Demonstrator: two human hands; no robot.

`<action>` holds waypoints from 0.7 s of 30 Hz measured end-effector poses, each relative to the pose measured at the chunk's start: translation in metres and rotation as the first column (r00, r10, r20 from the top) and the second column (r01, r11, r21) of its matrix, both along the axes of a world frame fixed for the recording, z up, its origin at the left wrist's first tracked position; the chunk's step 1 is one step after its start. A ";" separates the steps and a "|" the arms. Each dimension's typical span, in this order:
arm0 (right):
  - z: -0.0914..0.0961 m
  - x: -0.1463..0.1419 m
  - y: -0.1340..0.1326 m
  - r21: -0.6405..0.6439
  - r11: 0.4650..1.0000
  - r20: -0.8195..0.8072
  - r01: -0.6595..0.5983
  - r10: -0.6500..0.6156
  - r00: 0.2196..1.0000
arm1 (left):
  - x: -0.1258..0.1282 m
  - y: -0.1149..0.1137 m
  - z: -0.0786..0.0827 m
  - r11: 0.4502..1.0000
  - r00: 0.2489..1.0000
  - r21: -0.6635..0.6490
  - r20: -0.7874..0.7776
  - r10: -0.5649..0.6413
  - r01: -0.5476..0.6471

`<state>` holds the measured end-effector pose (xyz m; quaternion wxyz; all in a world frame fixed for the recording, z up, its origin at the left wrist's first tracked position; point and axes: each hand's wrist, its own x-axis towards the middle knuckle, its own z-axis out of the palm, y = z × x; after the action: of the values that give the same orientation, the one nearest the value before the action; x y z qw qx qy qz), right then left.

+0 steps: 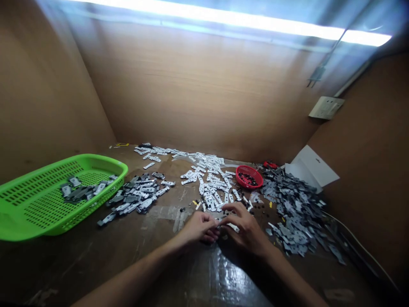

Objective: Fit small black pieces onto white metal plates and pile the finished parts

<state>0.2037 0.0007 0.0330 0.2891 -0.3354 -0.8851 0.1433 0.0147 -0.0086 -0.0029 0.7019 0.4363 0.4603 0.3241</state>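
Note:
My left hand (201, 227) is closed in a pinch low in the middle of the view, its thumb and forefinger pressed together on something too small to make out. Close against it, my right hand (244, 228) has curved fingers whose tips meet at the left fingertips; what they grip is hidden. Just beyond both hands spreads a pile of flat white plastic pieces (212, 183). Behind my right hand stands a small red basket (245, 184) holding small black parts (247, 178).
A green slotted basket (35, 232) with some grey pieces stands left, beside a heap of assembled-looking grey-and-white pieces (137, 194). Right lies a large heap of grey pieces (297, 213), with a white card (315, 164) behind. Wooden panels (198, 94) enclose the table; a plug (316, 76) hangs upper right.

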 end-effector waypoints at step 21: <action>-0.002 0.009 0.028 -0.024 0.988 -0.062 0.154 -0.156 0.986 | -0.001 0.001 0.000 0.999 0.999 0.012 0.017 -0.039 0.039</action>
<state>0.2122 0.0290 0.0312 0.3244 -0.4012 -0.8452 0.1395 0.0136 -0.0078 -0.0032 0.7095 0.4465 0.4436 0.3170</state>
